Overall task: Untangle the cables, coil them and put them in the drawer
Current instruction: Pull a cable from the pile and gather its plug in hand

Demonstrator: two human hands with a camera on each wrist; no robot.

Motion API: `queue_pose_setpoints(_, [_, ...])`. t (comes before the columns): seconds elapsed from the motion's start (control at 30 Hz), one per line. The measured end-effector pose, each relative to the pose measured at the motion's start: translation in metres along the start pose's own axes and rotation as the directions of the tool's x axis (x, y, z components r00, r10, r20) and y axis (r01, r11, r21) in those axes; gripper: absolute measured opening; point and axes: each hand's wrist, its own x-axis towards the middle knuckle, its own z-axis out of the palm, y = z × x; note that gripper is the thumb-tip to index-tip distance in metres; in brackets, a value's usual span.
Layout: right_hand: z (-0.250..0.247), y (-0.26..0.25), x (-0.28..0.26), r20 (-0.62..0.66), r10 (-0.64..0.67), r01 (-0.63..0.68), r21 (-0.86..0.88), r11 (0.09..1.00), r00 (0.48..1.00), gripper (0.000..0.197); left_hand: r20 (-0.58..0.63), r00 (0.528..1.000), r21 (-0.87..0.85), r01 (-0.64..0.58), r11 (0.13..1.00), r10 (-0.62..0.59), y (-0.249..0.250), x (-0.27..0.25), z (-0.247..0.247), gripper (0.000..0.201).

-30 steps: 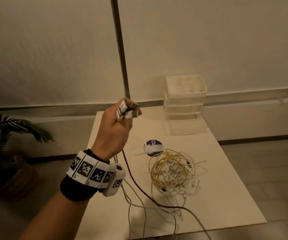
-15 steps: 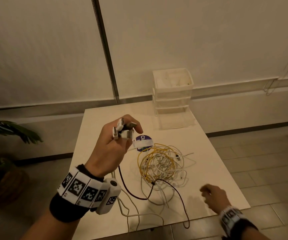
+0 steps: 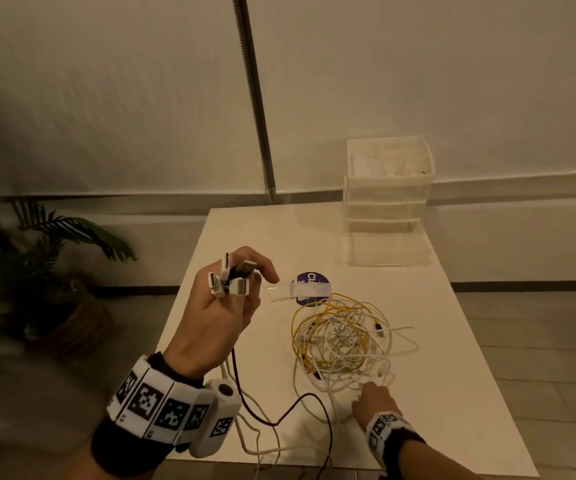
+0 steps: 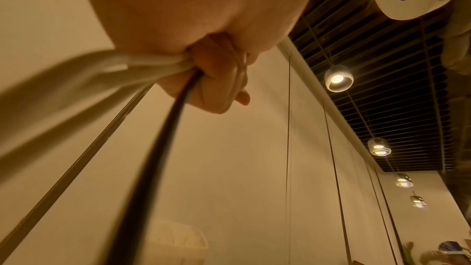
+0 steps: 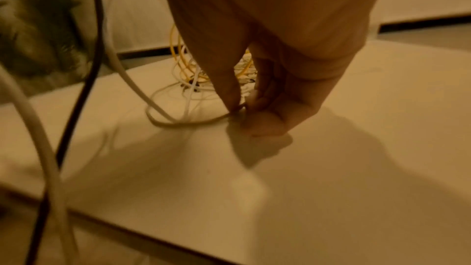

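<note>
My left hand (image 3: 220, 306) is raised over the table's left side and grips several cable ends, their white and dark plugs (image 3: 231, 278) sticking up above the fingers. In the left wrist view the white cords and a dark cable (image 4: 163, 120) run out of the fist (image 4: 216, 80). The dark cable (image 3: 279, 419) trails down across the table. A tangle of yellow and white cables (image 3: 340, 341) lies mid-table. My right hand (image 3: 371, 398) is at the tangle's near edge; thumb and fingers (image 5: 237, 98) pinch a thin white cable (image 5: 183, 123) on the table.
A white plastic drawer unit (image 3: 387, 188) stands at the table's far right, with a clear tray before it. A purple round item under a white strip (image 3: 309, 289) lies beyond the tangle. A potted plant (image 3: 37, 271) stands left of the white table (image 3: 453, 375). Cords hang over the near edge.
My left hand has come down with the plug ends. My right hand came into view and moved forward to the tangle's near edge, where it now pinches a white cable.
</note>
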Motion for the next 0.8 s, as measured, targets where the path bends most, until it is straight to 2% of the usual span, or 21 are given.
queue_pose_setpoints(0.07, [-0.006, 0.004, -0.001, 0.043, 0.107, -0.113, 0.166, 0.980, 0.993, 0.039, -0.015, 1.000, -0.016, 0.019, 1.000, -0.019, 0.000, 0.002, 0.003, 0.036])
queue_pose_setpoints(0.1, [-0.011, 0.007, 0.001, 0.087, 0.152, -0.172, 0.299, 0.939, 0.984, 0.042, -0.022, 1.000, -0.022, 0.021, 1.000, -0.022, 0.000, 0.003, 0.006, 0.037])
queue_pose_setpoints(0.13, [-0.015, 0.010, 0.000, 0.141, 0.171, -0.219, 0.492, 0.843, 0.975, 0.042, -0.025, 0.999, -0.025, 0.022, 0.999, -0.022, 0.000, 0.005, 0.009, 0.037])
queue_pose_setpoints(0.2, [-0.030, 0.012, -0.008, 0.290, 0.122, -0.311, 0.798, 0.517, 0.949, 0.025, -0.034, 0.999, -0.022, 0.012, 1.000, -0.013, 0.001, 0.011, 0.016, 0.036])
queue_pose_setpoints(0.27, [-0.053, 0.011, -0.022, 0.366, 0.006, -0.355, 0.898, 0.262, 0.931, 0.016, -0.056, 0.998, -0.019, 0.002, 1.000, -0.004, 0.003, 0.017, 0.021, 0.035])
queue_pose_setpoints(0.33, [-0.080, 0.007, -0.038, 0.319, -0.161, -0.294, 0.942, 0.161, 0.934, 0.016, -0.077, 0.997, -0.017, 0.018, 1.000, -0.019, 0.004, 0.024, 0.026, 0.035])
queue_pose_setpoints(0.4, [-0.108, -0.003, -0.059, 0.195, -0.309, -0.157, 0.977, 0.143, 0.931, 0.015, -0.080, 0.996, -0.002, 0.045, 0.999, -0.045, 0.007, 0.032, 0.030, 0.034])
queue_pose_setpoints(0.5, [-0.148, -0.032, -0.095, -0.079, -0.420, 0.127, 0.988, 0.088, 0.904, 0.014, -0.061, 0.995, -0.003, 0.072, 0.997, -0.073, 0.012, 0.045, 0.037, 0.034])
queue_pose_setpoints(0.57, [-0.170, -0.057, -0.123, -0.277, -0.451, 0.338, 0.939, 0.059, 0.849, 0.010, -0.033, 0.994, -0.028, 0.101, 0.994, -0.102, 0.014, 0.052, 0.042, 0.032])
queue_pose_setpoints(0.67, [-0.198, -0.095, -0.160, -0.544, -0.451, 0.640, 0.763, 0.086, 0.708, 0.002, 0.024, 0.993, -0.046, 0.118, 0.992, -0.117, 0.018, 0.059, 0.047, 0.027])
queue_pose_setpoints(0.73, [-0.212, -0.116, -0.176, -0.636, -0.447, 0.738, 0.670, 0.087, 0.630, 0.002, 0.053, 0.993, -0.042, 0.104, 0.994, -0.102, 0.019, 0.060, 0.049, 0.032])
queue_pose_setpoints(0.8, [-0.221, -0.134, -0.182, -0.668, -0.440, 0.760, 0.648, 0.053, 0.600, 0.007, 0.072, 0.995, -0.028, 0.068, 0.997, -0.066, 0.020, 0.061, 0.051, 0.035])
